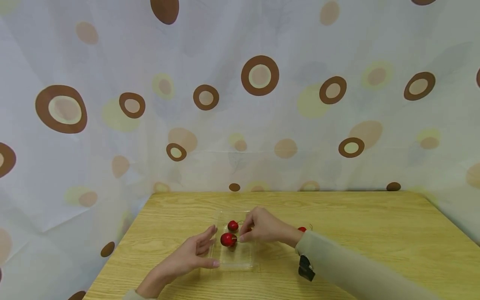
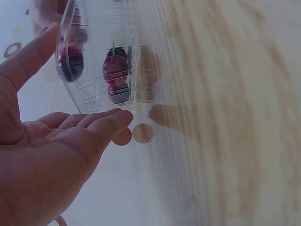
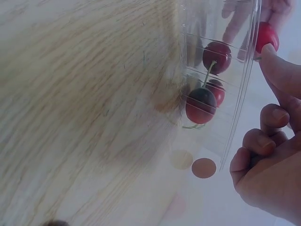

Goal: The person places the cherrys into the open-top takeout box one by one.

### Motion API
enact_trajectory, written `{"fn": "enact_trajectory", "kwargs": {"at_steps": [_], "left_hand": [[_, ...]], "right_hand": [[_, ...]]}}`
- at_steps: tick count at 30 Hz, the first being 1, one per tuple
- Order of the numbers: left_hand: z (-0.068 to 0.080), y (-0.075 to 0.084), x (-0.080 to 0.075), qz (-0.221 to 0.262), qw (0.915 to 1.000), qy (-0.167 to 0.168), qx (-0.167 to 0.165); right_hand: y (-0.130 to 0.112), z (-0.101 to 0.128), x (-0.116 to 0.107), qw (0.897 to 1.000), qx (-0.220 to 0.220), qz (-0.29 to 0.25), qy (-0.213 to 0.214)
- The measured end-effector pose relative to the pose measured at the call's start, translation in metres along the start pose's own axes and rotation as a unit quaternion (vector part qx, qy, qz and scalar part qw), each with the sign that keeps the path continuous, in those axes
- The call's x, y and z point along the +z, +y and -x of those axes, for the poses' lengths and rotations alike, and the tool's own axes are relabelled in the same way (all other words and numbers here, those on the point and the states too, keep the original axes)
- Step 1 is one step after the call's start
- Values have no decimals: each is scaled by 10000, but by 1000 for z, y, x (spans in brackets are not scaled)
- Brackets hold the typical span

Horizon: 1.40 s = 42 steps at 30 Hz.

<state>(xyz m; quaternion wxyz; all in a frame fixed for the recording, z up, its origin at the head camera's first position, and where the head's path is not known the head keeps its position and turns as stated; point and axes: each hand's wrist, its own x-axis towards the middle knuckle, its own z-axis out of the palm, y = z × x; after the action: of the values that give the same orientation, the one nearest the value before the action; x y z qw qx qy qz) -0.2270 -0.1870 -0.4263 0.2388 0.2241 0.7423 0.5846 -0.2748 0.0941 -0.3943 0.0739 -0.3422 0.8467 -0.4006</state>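
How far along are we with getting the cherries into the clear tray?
Done: one cherry already lies in the clear tray. In hand: the right hand pinches the stem of a second cherry over the tray, while the left hand rests open against the tray's near-left edge. Left: at least one loose cherry still sits on the table behind the right wrist.

The left grip [image 1: 195, 252] flanks the clear tray [image 1: 240, 262] on one side and the right grip [image 1: 262, 227] reaches over its other wall. Behind the right grip a loose cherry [image 1: 301, 229] lies on the worktop [image 1: 375, 233]; bare wood stretches beyond both grips.
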Motion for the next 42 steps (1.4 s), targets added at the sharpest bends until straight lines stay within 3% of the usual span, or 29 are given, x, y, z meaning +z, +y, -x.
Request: {"fn": "enact_trajectory", "kwargs": {"at_steps": [9,24,31,42], "left_hand": [[0,0,3,-33,10000,-19,-8],[0,-2,6,-11,10000,-9,-97],[0,-2,6,-69,10000,34,-28],[1,2,5,-126,9999,48,29]], "right_hand": [[2,0,6,9996,267,-14,-101],[3,4,7,9984,358,444,13],[6,22,-13,9981,203,496,289],[28,71,-60,9941,590,543,729]]}}
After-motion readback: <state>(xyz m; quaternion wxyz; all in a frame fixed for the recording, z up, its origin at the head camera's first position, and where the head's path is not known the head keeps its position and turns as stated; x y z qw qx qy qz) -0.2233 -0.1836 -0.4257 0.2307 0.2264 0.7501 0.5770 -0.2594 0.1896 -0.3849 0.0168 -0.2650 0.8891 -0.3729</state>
